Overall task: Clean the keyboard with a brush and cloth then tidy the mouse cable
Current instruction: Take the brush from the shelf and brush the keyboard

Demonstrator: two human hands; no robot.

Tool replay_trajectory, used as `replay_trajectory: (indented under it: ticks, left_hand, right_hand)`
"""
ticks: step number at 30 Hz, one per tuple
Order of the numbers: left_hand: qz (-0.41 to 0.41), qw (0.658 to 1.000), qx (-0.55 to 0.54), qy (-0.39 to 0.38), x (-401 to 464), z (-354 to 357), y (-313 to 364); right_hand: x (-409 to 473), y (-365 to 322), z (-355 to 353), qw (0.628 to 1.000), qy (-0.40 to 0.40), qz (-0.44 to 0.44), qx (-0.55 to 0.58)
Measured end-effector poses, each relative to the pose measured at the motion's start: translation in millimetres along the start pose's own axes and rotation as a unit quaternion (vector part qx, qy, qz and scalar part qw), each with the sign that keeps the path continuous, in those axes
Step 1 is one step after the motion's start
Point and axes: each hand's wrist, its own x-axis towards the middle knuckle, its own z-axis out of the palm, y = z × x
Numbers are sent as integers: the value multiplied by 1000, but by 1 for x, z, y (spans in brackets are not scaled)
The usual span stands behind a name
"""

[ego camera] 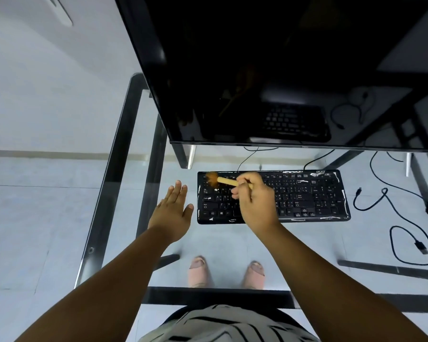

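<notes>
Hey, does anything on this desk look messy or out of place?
Yes. The keyboard has white smears along its edges and some keys, and black cables sprawl in loose loops on the glass desk to its right.

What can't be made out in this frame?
- Mouse: not visible in the head view; the cable runs off the right edge.
- Cloth: none in view.
- Keyboard middle keys: hidden by the right hand holding the brush.
- Key legends: too small.
</notes>
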Motion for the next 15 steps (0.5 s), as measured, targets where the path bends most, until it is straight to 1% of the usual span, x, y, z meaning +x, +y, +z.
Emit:
replay_trajectory:
  ticks: [2, 3, 5, 7, 8, 10, 11, 13, 15]
  left_hand:
    - [2, 1000, -3, 2, 1, 1, -1]
    - [2, 1000, -3, 3, 1, 1, -1]
    - [4, 1000, 1, 5, 1, 2, -1]
    - [5, 1000, 2, 7, 2, 3, -2]
    - [4, 1000, 2, 7, 2, 2, -2]
    - [3, 1000, 0, 5, 2, 2, -2]
    - [2, 1000, -1, 4, 2, 2, -2]
    - [3, 1000, -3, 3, 3, 2, -2]
    - [4, 1000, -4, 5, 2, 2, -3]
  right_hand:
    - [-1, 0, -5, 999, 29, 9, 11]
    - [-3, -3, -7, 999, 28, 4, 28]
    - [-6, -10, -8, 999, -2, -7, 42]
    - [-6, -12, -6, 1000, -22, -19, -1]
    - [-4, -12, -6, 999, -14, -27, -35]
    - [0, -8, -7, 995, 27, -30, -94]
    - [2, -7, -8, 993, 48, -22, -101]
    - [4, -7, -9, 996, 65, 1, -58]
    - [5, -9, -7, 1000, 30, 6, 4]
